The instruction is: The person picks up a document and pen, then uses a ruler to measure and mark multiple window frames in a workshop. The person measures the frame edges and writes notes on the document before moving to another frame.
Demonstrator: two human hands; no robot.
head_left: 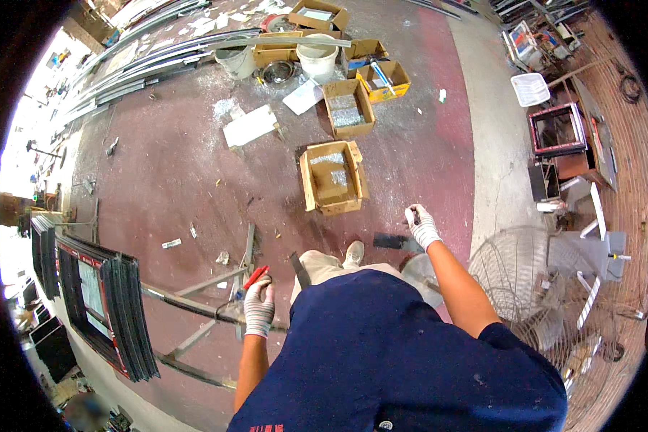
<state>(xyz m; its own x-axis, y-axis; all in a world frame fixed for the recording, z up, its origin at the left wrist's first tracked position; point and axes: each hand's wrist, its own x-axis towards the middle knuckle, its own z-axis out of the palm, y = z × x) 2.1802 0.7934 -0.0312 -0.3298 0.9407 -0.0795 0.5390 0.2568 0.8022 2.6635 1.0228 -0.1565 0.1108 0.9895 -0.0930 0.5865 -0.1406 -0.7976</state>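
Note:
My left hand (260, 305), in a striped whitish work glove, is closed around a small red tool (255, 278); its exact kind does not show. It is held just above a metal frame stand at my left side. My right hand (423, 225), gloved the same way, reaches forward on the right with its fingers curled together. Whatever sits in those fingers is too small to name. Below and beside the right hand lies a dark flat strip (390, 241). An open cardboard box (311, 189) with small shiny bits in it stands on the floor ahead.
Black window-like frames (133, 317) stand stacked at the left. A large wire fan (515, 277) is close on my right. Farther off are another cardboard box (371, 119), a white bucket (317, 59) and long metal profiles (151, 65). White sheets (250, 126) lie on the red floor.

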